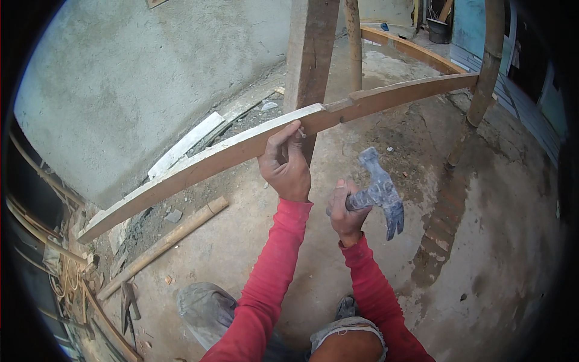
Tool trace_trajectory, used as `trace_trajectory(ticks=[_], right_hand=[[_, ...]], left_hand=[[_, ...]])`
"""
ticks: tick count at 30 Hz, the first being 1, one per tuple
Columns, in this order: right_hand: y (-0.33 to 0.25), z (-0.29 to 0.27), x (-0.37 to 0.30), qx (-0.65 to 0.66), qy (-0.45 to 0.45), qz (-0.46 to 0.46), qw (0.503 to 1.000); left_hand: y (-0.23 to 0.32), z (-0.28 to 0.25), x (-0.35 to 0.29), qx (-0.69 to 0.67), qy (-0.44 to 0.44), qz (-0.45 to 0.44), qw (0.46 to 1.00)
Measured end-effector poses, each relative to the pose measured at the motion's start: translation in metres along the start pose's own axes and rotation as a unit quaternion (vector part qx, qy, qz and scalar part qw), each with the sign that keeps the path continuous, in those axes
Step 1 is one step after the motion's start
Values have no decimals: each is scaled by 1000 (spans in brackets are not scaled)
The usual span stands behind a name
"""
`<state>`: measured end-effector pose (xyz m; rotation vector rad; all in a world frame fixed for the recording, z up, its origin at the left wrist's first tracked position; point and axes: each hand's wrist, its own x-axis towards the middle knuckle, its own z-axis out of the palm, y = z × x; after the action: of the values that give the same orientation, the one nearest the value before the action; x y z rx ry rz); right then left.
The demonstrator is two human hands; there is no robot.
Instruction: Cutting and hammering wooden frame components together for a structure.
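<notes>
Left hand (286, 169): fingers pinching a nail (303, 133) (small, hard to make out) at the wooden plank (238, 154)
Right hand (348, 212): fingers clenched around a claw hammer (381, 188)

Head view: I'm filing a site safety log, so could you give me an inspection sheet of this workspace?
Surface: stained concrete floor, with a darker strip at right.
Job's things: long board, raised, crossing in front of a wooden post; claw hammer.
Clutter: bamboo pole, pale plank and a hand tool of unclear kind, all at left.
Grippers: left hand, fingers pinched on a small pale item by the board; right hand grips the hammer.
Cables: thin loops at far left, cord or cable unclear.
Surroundings: plastered wall, bamboo post, dark bucket.
</notes>
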<state>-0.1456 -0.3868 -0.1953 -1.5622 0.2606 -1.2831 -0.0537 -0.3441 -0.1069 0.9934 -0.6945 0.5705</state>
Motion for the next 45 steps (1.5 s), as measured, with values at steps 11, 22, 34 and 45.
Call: trace_trajectory(ticks=[11, 22, 34, 45], right_hand=[[-32, 35, 32, 342, 47, 279, 896], [11, 45, 27, 293, -97, 311, 899], [6, 78, 12, 236, -124, 312, 912], [-2, 74, 9, 295, -102, 346, 885]], left_hand=[[-24, -21, -4, -45, 177, 21, 983], [-10, -48, 58, 6, -223, -151, 963], [-7, -68, 63, 83, -240, -157, 954], [-15, -62, 64, 103, -232, -85, 964]])
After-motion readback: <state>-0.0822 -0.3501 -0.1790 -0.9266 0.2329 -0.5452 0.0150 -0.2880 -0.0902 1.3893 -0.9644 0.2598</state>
